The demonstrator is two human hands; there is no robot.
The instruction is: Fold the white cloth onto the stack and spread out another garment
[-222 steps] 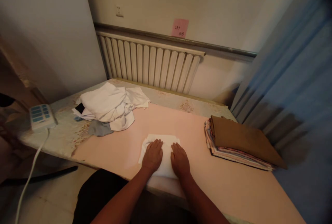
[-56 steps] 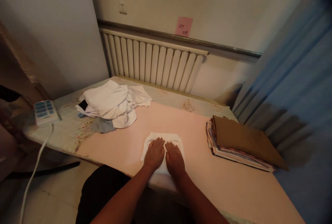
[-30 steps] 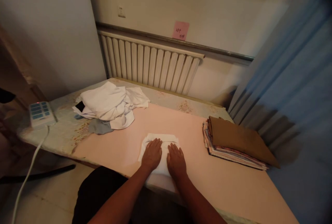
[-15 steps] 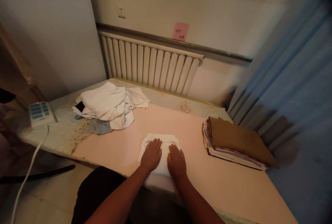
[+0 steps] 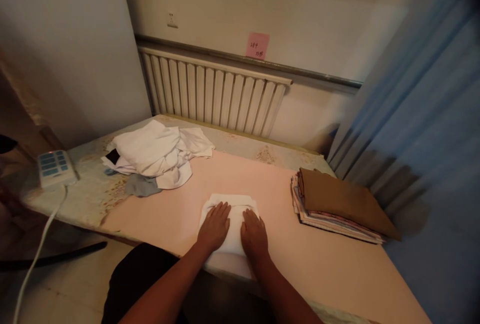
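Observation:
A folded white garment (image 5: 234, 231) lies on the pink sheet (image 5: 240, 176) near the table's front edge; its exact kind I cannot make out. My left hand (image 5: 214, 228) rests flat on its left part, fingers stretched forward and palm down. On the right part lies my right hand (image 5: 254, 231), also flat with the fingers extended. A strip of the white cloth shows between the two hands, and its far edge shows beyond the fingertips.
A loose heap of white clothes (image 5: 150, 146) lies at the back left. To the right is a stack of folded cloths (image 5: 345, 201), brown on top. A power strip (image 5: 55, 170) sits at the left edge, its cord hanging down. Behind are a radiator (image 5: 213, 91) and a blue curtain (image 5: 423, 114).
My left hand has slid slightly left on the cloth, widening the gap between the hands. My right hand stays about where it was. The view has shifted a little.

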